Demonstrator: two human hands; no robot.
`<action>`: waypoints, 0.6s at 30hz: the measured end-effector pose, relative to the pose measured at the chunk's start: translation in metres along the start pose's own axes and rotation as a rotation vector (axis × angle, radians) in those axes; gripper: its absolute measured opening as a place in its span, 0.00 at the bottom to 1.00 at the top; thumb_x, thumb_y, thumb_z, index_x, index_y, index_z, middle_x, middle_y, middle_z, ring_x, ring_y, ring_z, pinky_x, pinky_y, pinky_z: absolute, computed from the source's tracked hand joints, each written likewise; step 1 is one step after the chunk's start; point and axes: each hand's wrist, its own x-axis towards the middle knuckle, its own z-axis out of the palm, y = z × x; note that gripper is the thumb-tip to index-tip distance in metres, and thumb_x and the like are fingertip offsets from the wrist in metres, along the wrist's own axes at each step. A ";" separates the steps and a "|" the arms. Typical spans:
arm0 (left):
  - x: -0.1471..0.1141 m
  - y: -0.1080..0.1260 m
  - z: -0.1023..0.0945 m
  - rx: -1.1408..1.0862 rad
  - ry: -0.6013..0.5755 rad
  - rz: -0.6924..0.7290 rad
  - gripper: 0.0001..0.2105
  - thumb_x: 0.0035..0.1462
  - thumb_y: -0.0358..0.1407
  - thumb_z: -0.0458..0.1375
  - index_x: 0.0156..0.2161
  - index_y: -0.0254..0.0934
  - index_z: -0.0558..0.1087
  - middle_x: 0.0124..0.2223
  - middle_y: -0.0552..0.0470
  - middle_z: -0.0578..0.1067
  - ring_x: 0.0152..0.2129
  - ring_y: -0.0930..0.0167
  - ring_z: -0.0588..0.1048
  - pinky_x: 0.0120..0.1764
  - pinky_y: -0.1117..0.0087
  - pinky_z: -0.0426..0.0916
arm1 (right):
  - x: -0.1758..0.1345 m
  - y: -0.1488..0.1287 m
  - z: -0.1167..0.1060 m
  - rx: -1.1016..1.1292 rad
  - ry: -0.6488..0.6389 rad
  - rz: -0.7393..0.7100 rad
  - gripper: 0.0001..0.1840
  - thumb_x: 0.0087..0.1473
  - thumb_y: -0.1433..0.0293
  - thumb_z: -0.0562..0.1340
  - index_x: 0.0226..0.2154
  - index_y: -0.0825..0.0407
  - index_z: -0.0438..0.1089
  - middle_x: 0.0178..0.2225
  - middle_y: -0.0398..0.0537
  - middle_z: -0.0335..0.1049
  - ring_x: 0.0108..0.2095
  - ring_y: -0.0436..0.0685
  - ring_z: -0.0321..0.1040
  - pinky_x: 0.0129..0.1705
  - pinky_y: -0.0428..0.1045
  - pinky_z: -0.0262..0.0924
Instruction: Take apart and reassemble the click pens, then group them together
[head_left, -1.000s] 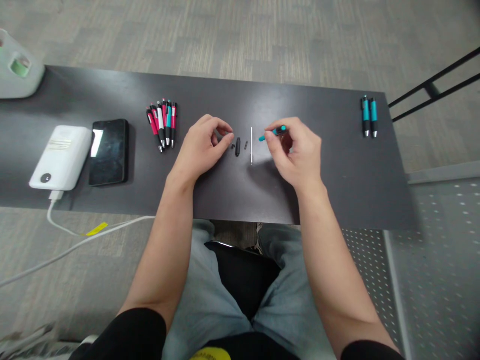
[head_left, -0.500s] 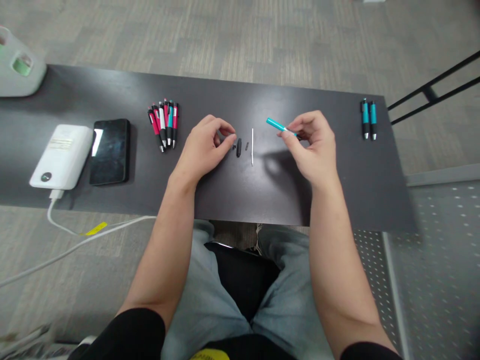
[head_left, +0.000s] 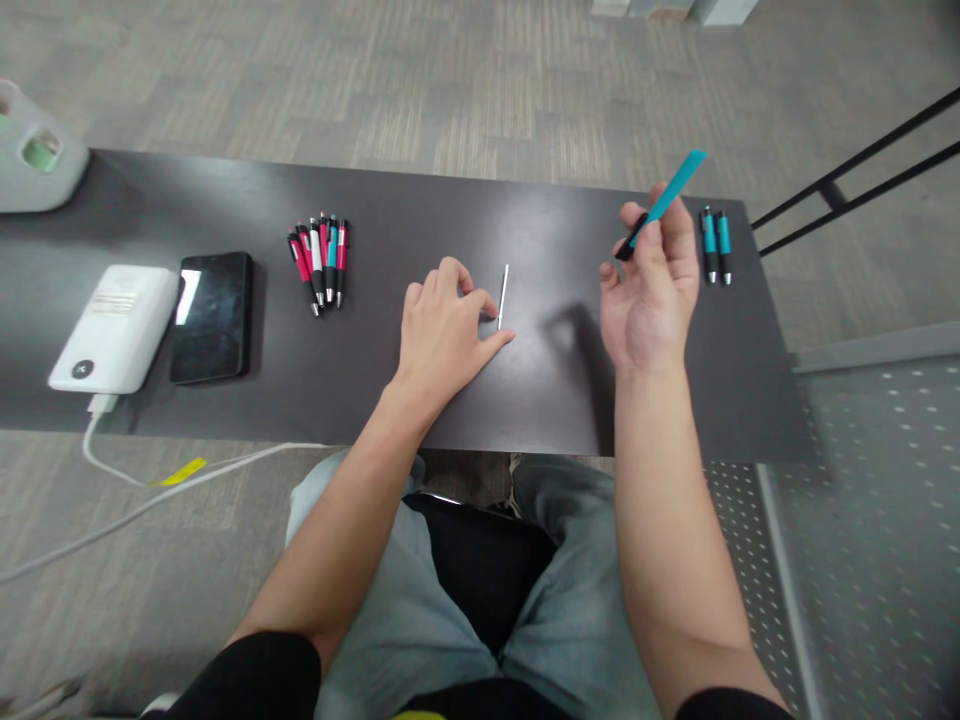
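My right hand (head_left: 651, 285) is turned palm up and raised over the right part of the table. Its fingers are closed around a turquoise pen barrel (head_left: 677, 185), which slants up to the right with a black part at its lower end. My left hand (head_left: 444, 325) is palm down at the table's middle, thumb and forefinger apart on either side of the lower end of a thin silver pen refill (head_left: 504, 290). No gap shows clearly between forefinger and refill. Small black pen parts seen earlier are hidden by this hand.
Several pens (head_left: 321, 262) in pink, white and turquoise lie to the left. Beyond them are a black phone (head_left: 212, 318) and a white power bank (head_left: 114, 328) with a cable. Two turquoise pens (head_left: 716, 246) lie near the right edge of the dark table (head_left: 555, 400).
My right hand has risen, moved right and rolled palm up with the barrel. My left hand has slid right over the small black parts to the refill, its thumb and forefinger spreading.
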 end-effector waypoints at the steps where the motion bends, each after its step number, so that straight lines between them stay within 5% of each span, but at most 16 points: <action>1: 0.000 0.001 0.000 0.010 -0.003 -0.006 0.14 0.50 0.43 0.76 0.34 0.41 0.78 0.46 0.42 0.70 0.45 0.48 0.70 0.47 0.46 0.64 | 0.000 0.000 0.000 0.042 -0.005 0.001 0.23 0.70 0.55 0.58 0.65 0.36 0.60 0.69 0.48 0.61 0.63 0.63 0.66 0.49 0.57 0.71; 6: -0.003 0.008 -0.003 0.133 -0.088 0.038 0.03 0.61 0.39 0.68 0.36 0.44 0.80 0.48 0.42 0.73 0.47 0.49 0.70 0.47 0.45 0.64 | 0.011 0.017 -0.001 0.217 0.015 -0.094 0.22 0.61 0.53 0.68 0.56 0.36 0.71 0.55 0.44 0.75 0.56 0.60 0.72 0.33 0.48 0.68; 10: -0.007 0.019 0.000 0.234 -0.113 0.082 0.03 0.65 0.36 0.63 0.37 0.43 0.79 0.50 0.41 0.74 0.49 0.48 0.69 0.46 0.45 0.63 | 0.024 0.034 -0.025 0.267 0.099 -0.192 0.30 0.50 0.45 0.72 0.53 0.34 0.72 0.50 0.42 0.76 0.43 0.56 0.76 0.27 0.46 0.63; 14: -0.008 0.024 0.008 0.205 -0.099 0.116 0.03 0.67 0.36 0.61 0.39 0.42 0.76 0.51 0.41 0.75 0.50 0.49 0.70 0.47 0.44 0.62 | 0.030 0.033 -0.060 0.163 0.141 -0.367 0.38 0.39 0.40 0.75 0.51 0.34 0.72 0.47 0.43 0.76 0.49 0.60 0.75 0.32 0.49 0.63; 18: -0.001 0.010 0.013 0.038 -0.015 0.090 0.03 0.69 0.34 0.59 0.40 0.44 0.74 0.48 0.46 0.78 0.48 0.51 0.72 0.48 0.44 0.59 | 0.026 0.026 -0.066 0.215 0.102 -0.424 0.37 0.39 0.41 0.76 0.51 0.34 0.73 0.47 0.42 0.78 0.45 0.56 0.77 0.37 0.50 0.67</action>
